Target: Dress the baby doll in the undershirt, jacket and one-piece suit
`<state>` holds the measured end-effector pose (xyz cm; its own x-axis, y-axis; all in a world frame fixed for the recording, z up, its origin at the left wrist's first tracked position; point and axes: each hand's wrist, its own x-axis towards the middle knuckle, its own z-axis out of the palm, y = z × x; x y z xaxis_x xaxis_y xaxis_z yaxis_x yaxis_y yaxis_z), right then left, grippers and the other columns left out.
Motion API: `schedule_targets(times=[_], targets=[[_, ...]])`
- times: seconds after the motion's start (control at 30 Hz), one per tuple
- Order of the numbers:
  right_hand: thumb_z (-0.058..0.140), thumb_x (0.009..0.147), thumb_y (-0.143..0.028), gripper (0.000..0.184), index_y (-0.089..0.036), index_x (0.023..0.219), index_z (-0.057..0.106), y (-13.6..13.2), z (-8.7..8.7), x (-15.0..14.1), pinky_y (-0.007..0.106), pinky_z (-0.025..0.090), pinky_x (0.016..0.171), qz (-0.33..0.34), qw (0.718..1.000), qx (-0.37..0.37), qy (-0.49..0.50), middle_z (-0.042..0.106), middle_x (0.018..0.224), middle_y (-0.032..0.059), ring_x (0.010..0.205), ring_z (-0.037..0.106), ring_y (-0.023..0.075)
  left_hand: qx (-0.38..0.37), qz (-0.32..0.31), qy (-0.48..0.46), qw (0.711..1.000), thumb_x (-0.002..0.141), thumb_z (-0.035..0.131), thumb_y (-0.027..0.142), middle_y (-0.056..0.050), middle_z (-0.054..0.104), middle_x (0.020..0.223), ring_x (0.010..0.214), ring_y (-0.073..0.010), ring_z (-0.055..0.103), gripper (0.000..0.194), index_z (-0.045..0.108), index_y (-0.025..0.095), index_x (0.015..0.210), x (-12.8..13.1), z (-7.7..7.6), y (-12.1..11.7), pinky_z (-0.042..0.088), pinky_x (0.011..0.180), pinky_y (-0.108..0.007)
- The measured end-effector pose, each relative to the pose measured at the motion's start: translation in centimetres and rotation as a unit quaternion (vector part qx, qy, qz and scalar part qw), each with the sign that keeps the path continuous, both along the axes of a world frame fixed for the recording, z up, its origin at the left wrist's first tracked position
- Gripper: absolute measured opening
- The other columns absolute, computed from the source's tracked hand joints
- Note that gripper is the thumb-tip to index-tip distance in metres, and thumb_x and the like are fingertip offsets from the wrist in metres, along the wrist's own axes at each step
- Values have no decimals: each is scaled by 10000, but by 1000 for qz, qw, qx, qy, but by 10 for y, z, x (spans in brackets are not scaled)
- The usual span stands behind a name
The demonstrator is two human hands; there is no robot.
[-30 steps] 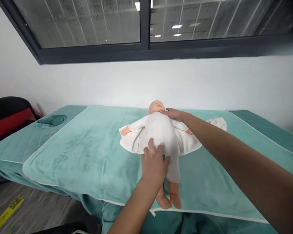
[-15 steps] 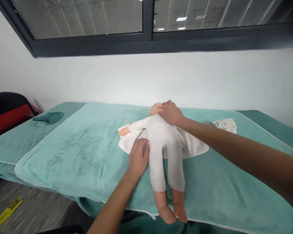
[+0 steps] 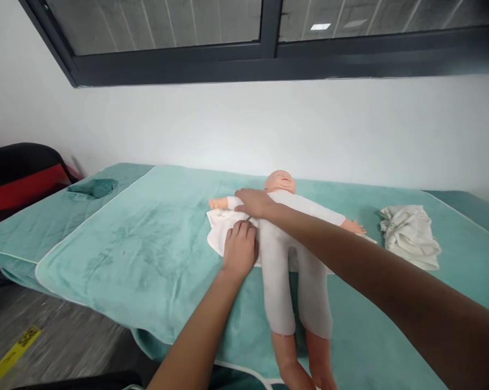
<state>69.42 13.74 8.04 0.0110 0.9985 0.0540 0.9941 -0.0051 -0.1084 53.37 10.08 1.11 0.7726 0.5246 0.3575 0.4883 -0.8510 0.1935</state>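
Well left of the doll (image 3: 279,214), a hole (image 3: 94,188) is showing in the green-covered bed (image 3: 126,238). White cloth (image 3: 218,232) is spreading beneath the doll's near-left side. The left hand (image 3: 240,249) is resting beside its torso, fingers curling at its side; whether they are gripping cloth, I cannot tell. The right hand (image 3: 256,203) is reaching across its chest, fingers lying over the sleeved arm, their grip unclear. Crumpled fabric (image 3: 410,235) is lying right of the doll.
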Motion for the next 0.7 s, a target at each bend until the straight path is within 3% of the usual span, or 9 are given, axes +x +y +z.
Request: schedule_targets(times=[0.1,0.23,0.37,0.5,0.7], targets=[[444,946,-481,395,-209,1222,518,-11,10,12,344,443,774,-26,998,31,44,615,1270,103,1071,597,266,15,77,-9,997,928,422,238,-148,533,1341,1274,-316,423,316,574,156,1193,11,2,24,376,996,-473],[496,898,-592,414,-245,1101,593,-25,20,20,323,425,751,16,993,14,113,678,1141,50,975,619,244,-80,177,-78,978,905,497,362,-159,606,1212,1180,-338,507,332,611,176,1156,20,-2,55,373,992,-481],[449,884,-682,469,-263,990,630,-28,20,16,323,405,736,47,995,-11,89,702,1043,40,937,619,246,-204,190,-181,943,873,525,317,-154,684,1015,1042,-324,604,242,667,165,994,18,-8,78,441,882,-415],[363,906,-703,529,-254,983,632,-25,16,13,344,397,768,39,998,-11,56,696,1028,62,980,603,268,-243,177,-235,924,882,437,250,-90,706,935,875,-230,650,233,651,162,906,7,-10,86,478,756,-326],[327,908,-707,579,-237,987,655,-26,14,20,371,395,744,18,1000,-17,-4,688,1056,98,974,601,289,-330,146,-367,857,809,507,234,-37,689,875,826,-177,609,176,638,167,906,2,-8,84,474,765,-298]])
